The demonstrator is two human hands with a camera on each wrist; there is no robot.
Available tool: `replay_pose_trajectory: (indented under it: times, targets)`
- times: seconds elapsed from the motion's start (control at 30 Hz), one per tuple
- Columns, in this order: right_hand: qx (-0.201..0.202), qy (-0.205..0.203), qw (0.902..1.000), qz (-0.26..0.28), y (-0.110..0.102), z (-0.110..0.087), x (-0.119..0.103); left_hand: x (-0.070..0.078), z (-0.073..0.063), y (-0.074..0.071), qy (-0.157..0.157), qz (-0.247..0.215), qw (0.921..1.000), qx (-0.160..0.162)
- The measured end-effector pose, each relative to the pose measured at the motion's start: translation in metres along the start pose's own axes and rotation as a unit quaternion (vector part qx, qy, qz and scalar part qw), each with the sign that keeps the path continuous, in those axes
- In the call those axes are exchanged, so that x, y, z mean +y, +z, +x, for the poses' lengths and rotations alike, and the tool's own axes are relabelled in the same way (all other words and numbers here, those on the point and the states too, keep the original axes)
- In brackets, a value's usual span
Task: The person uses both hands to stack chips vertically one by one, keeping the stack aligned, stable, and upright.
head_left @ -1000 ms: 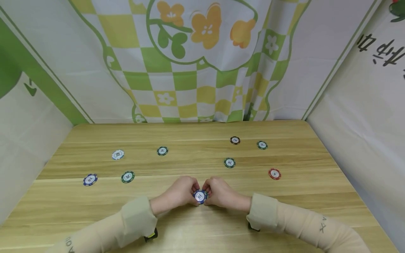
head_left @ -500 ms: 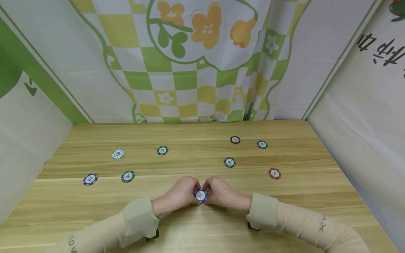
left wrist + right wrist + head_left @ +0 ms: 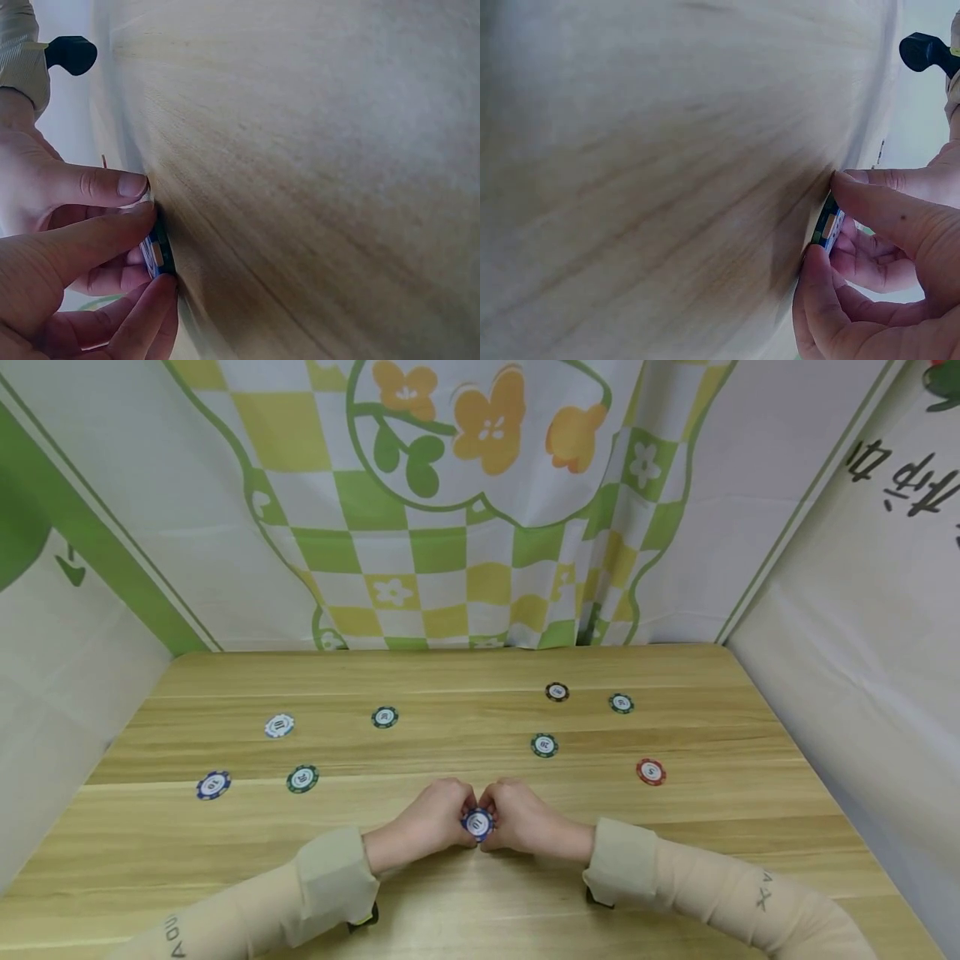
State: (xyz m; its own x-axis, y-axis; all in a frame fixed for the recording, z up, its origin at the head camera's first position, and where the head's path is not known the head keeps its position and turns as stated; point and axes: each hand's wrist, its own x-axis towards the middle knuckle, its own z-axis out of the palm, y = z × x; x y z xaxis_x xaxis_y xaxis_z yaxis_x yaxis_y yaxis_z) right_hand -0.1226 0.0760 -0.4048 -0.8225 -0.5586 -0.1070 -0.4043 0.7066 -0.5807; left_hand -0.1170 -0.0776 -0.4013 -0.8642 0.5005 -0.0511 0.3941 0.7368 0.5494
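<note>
A blue-edged poker chip marked 10 (image 3: pixel 478 825) lies face up between my two hands near the front middle of the table. In the right wrist view a green edge (image 3: pixel 819 226) shows beneath the blue one, so a small stack of poker chips is held; how many is unclear. My left hand (image 3: pixel 429 819) grips its left side between thumb and curled fingers. My right hand (image 3: pixel 528 819) pinches the right side the same way. The thumbs nearly meet at the near edge. In the left wrist view, fingers (image 3: pixel 154 311) hide part of the stack.
Loose chips lie spread over the wooden table (image 3: pixel 465 693): blue (image 3: pixel 214 785), white (image 3: pixel 280 725) and green ones (image 3: pixel 303 778) to the left; black (image 3: pixel 557 692), red (image 3: pixel 651 772) and green ones (image 3: pixel 544 745) to the right. A patterned curtain (image 3: pixel 480 552) hangs behind.
The held chips and my left hand have shifted slightly to the right, and the top chip's print has turned a little. My right hand has hardly moved. The loose chips stay put.
</note>
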Motion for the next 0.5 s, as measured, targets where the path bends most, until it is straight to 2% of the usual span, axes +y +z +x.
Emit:
replay_pose_trajectory:
  times: [0.5]
  targets:
    - [0.01,-0.014,0.9994,-0.03,0.0008,0.001,-0.0043,-0.0023,-0.0009,0.0007,0.0,-0.012,0.9999,0.0]
